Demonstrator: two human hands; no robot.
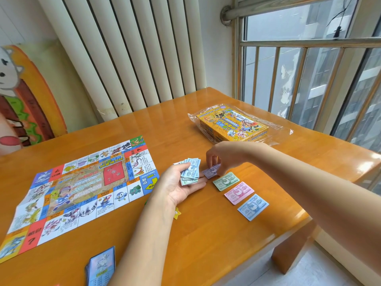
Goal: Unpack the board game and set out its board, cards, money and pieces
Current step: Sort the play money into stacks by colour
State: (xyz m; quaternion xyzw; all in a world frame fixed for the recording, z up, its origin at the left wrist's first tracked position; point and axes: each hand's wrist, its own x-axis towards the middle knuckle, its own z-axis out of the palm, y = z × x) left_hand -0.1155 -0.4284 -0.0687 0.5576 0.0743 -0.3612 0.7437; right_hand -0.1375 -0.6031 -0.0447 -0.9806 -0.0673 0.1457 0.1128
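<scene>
The paper game board (82,188) lies unfolded on the left of the wooden table (206,234). My left hand (181,186), palm up, holds a fanned stack of blue play money (189,172). My right hand (218,159) pinches a purple note (211,171) down at the table, at the far end of a row of money piles: green (225,181), pink (238,193) and blue (253,207). A deck of cards (101,267) stands at the near edge. The yellow game box (233,125) sits on its plastic wrapper at the far right.
A small yellow star-shaped piece (176,213) lies under my left forearm. A white radiator (127,48) stands behind the table, and a barred window (309,69) is on the right. A painted cartoon panel (24,96) leans at the left wall. The table's right edge drops to the floor.
</scene>
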